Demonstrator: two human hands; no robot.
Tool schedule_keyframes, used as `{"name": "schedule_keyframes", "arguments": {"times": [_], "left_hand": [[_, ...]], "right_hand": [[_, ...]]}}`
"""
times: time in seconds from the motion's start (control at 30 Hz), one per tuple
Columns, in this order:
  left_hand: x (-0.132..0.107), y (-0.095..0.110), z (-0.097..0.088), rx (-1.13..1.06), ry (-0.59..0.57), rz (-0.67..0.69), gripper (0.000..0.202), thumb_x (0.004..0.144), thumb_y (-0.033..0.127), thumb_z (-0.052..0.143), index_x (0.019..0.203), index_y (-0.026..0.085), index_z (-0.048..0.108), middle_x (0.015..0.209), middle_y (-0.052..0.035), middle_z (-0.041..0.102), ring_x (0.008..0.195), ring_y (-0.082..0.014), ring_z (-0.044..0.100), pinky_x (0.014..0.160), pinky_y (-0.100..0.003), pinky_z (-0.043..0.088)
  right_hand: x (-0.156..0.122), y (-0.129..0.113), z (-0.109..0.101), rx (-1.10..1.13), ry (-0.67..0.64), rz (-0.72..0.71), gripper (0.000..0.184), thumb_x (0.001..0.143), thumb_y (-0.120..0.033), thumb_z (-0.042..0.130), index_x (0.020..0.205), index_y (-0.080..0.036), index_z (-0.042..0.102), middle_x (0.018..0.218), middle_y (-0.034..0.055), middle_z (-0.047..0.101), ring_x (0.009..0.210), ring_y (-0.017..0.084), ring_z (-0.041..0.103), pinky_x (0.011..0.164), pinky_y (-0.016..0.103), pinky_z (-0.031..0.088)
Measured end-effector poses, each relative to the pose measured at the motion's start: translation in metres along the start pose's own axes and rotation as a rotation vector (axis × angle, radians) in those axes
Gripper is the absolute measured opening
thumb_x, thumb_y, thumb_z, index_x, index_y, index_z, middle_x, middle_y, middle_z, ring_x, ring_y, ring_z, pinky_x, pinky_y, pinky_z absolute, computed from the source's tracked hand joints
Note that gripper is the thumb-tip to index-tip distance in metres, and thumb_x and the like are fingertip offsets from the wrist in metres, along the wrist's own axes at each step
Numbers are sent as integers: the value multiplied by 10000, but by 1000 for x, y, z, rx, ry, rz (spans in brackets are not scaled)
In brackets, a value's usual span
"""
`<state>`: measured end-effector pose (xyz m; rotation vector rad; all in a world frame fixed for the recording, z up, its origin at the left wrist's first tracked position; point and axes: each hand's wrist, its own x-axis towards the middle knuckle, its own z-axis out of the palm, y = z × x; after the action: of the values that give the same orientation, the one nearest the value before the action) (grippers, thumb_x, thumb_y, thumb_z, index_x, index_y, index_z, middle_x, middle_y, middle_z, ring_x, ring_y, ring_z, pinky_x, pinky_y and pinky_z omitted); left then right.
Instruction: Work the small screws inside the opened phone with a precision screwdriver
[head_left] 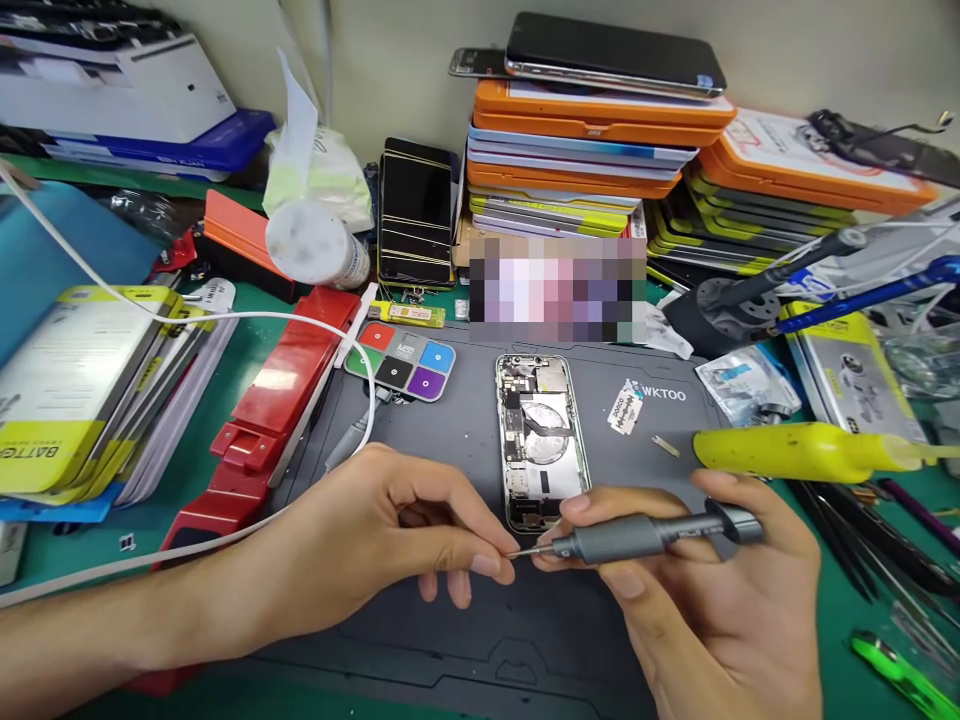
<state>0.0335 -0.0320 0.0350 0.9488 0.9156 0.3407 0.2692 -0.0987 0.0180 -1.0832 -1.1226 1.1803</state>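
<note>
My right hand (pixel 720 600) is closed around a grey precision screwdriver (pixel 626 538), held nearly level with its bit pointing left. The thumb and index finger of my left hand (pixel 420 530) pinch the tip of the bit. Whether a tiny screw sits between those fingertips is hidden. Just behind both hands lies an opened phone (pixel 541 430) on the dark work mat (pixel 450 660), its board, flex cable and round coil exposed. My right fingers overlap its lower edge.
Right of the phone lie a razor blade (pixel 625 407), a small metal piece (pixel 665 446) and a yellow bottle (pixel 795 450). To the left are a coloured magnetic pad (pixel 401 358), a red tool (pixel 277 390) and a white cable (pixel 262 316). Stacked boxes (pixel 570 180) stand behind.
</note>
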Motion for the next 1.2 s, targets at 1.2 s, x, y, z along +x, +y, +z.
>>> {"name": "schedule_keyframes", "arguments": {"times": [1.2], "left_hand": [[-1, -5, 1, 94, 21, 25, 86, 971, 332, 837, 935, 271, 885, 876, 25, 824, 738, -95, 714, 684, -150, 558]], "right_hand": [[0, -1, -1, 72, 4, 136, 413, 1100, -202, 652, 1417, -411, 490, 1142, 29, 851, 795, 195, 877, 799, 361, 753]]}}
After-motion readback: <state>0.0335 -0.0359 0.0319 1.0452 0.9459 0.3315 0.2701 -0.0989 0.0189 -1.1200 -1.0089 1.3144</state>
